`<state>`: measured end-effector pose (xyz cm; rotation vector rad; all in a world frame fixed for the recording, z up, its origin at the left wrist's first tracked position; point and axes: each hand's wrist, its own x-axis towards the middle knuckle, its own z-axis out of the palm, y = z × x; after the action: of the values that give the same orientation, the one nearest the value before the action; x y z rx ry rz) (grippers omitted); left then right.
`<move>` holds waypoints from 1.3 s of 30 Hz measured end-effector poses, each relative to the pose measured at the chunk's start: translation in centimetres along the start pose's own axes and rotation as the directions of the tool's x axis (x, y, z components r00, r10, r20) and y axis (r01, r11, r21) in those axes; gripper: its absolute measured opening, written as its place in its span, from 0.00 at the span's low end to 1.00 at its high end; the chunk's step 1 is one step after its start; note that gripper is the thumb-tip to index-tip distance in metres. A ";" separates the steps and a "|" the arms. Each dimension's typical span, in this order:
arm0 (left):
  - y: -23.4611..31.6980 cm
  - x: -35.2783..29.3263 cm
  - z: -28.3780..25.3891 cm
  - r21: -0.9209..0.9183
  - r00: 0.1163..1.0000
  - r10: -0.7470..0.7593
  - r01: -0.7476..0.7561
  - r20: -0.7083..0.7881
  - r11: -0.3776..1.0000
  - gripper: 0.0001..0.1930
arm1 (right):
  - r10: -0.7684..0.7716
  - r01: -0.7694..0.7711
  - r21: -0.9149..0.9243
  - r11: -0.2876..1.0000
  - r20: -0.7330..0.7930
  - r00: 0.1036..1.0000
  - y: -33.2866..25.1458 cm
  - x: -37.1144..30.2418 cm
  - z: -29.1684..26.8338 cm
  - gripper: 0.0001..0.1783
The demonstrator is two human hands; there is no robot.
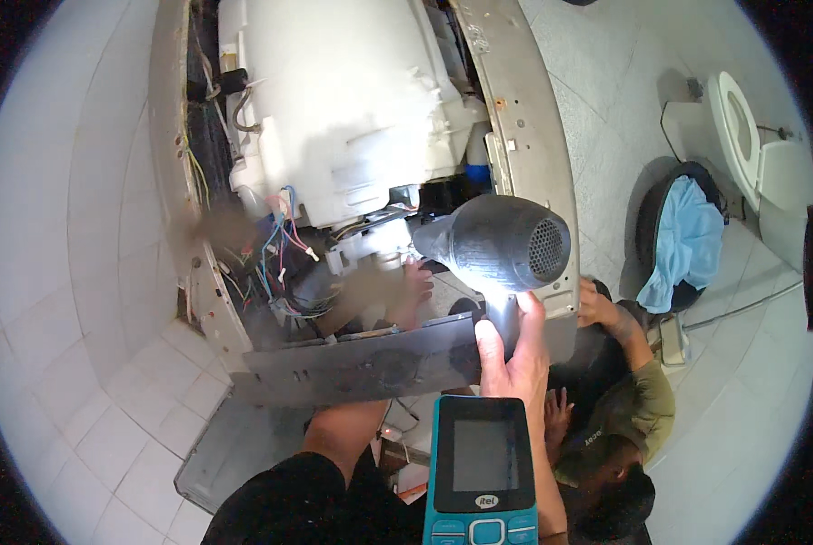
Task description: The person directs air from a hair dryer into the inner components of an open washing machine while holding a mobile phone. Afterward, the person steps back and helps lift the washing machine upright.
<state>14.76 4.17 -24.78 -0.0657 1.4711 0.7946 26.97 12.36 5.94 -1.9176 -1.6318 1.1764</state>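
My right hand [515,359] is wrapped around the handle of a dark grey hair dryer [493,238]. The nozzle points left over the open lower end of a washing machine cabinet [524,136]. Inside is a large white tub [334,100]. Loose red, blue and white wires [284,232] hang beside its lower left end. Below the nozzle another hand [413,283] shows inside the cabinet; its arm is mostly hidden and I cannot tell whose it is. A teal and black keypad phone [486,454] covers part of my right forearm; what holds it is hidden. My left hand cannot be made out.
A dark panel [370,359] crosses the cabinet's near end. At right a co-worker [629,409] crouches, one hand [597,304] on the cabinet edge. Beyond are a black tub [647,213] with light blue cloth [688,241] and a toilet [733,127]. Tiled wall stands left.
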 end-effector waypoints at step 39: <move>-3.6 2.9 -3.5 -0.301 0.994 0.047 -0.017 0.094 0.954 0.32 | 0.156 -0.160 0.139 0.977 0.041 0.987 0.0 -0.5 0.6 0.30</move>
<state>13.32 1.01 -29.41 -0.2291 1.2505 1.0291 26.54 11.71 5.76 -1.9760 -1.3898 1.3506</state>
